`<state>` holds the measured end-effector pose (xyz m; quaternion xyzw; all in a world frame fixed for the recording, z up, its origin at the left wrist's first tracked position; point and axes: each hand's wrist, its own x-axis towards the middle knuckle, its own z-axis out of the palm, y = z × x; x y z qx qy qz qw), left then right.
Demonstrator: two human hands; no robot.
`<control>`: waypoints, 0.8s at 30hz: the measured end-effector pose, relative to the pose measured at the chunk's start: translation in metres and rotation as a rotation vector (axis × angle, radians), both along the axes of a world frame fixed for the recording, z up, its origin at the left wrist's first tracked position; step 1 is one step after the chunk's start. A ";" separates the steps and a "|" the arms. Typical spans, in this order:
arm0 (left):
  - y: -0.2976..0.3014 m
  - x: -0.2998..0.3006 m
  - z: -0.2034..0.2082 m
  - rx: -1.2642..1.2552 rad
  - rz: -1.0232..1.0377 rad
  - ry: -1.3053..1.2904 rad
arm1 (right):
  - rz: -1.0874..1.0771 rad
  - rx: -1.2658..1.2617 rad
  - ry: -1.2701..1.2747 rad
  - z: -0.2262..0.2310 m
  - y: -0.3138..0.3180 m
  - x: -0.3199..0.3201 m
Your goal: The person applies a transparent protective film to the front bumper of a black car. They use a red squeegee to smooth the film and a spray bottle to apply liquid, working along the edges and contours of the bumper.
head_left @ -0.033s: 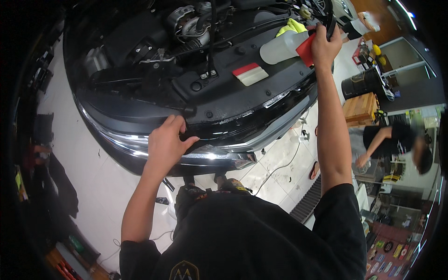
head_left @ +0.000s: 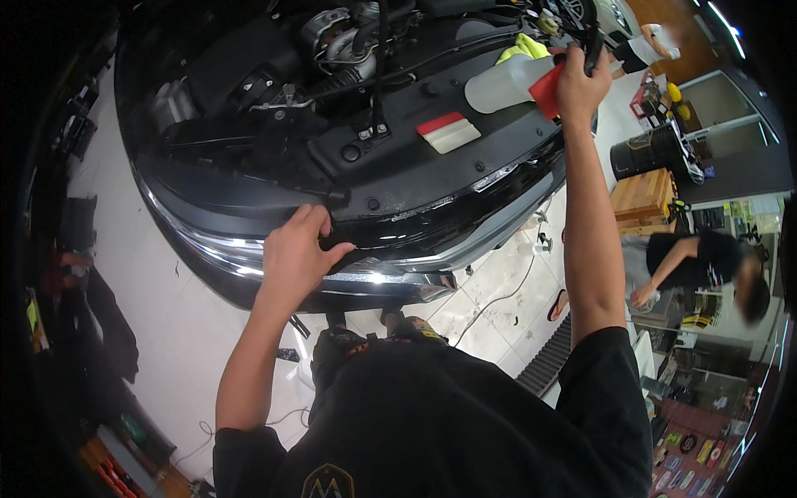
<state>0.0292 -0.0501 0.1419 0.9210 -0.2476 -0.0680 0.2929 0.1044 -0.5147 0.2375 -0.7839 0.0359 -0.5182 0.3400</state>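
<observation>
My left hand (head_left: pixel 300 253) rests at the front edge of a dark car's raised-open front end, fingers curled over the black bumper skin (head_left: pixel 432 220) and thumb spread apart from them. Clear film appears to lie wrinkled below the thumb. At the upper right my right hand (head_left: pixel 583 87) is closed round the neck of a translucent white spray bottle (head_left: pixel 498 85), whose black spray head (head_left: pixel 594 51) shows above the fingers. A flat red squeegee card (head_left: pixel 545 91) sticks out from the same hand. On the black top panel lies a red-and-cream squeegee (head_left: pixel 448 133).
A yellow-green cloth (head_left: pixel 523 47) sits behind the bottle by the engine bay (head_left: pixel 344 50). To the right are a wooden crate (head_left: pixel 643 197), a black drum (head_left: pixel 643 153) and a co-worker in dark clothes (head_left: pixel 706 261). A cable (head_left: pixel 502 297) and a floor grate (head_left: pixel 544 361) lie nearby.
Both of my hands keep their places on the car and the bottle. The whole view has shifted very slightly.
</observation>
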 end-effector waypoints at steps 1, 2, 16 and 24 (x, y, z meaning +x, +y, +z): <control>0.001 -0.001 0.000 0.004 0.008 -0.004 | 0.062 0.099 -0.048 -0.004 -0.001 0.003; 0.000 0.000 -0.001 0.008 0.013 -0.008 | 0.034 0.061 -0.046 -0.004 -0.005 0.001; -0.005 0.003 0.001 0.089 0.002 0.037 | -0.336 -0.028 0.481 -0.021 -0.025 -0.064; 0.008 0.001 0.004 0.095 0.007 0.036 | -0.166 1.008 1.000 -0.114 0.145 -0.246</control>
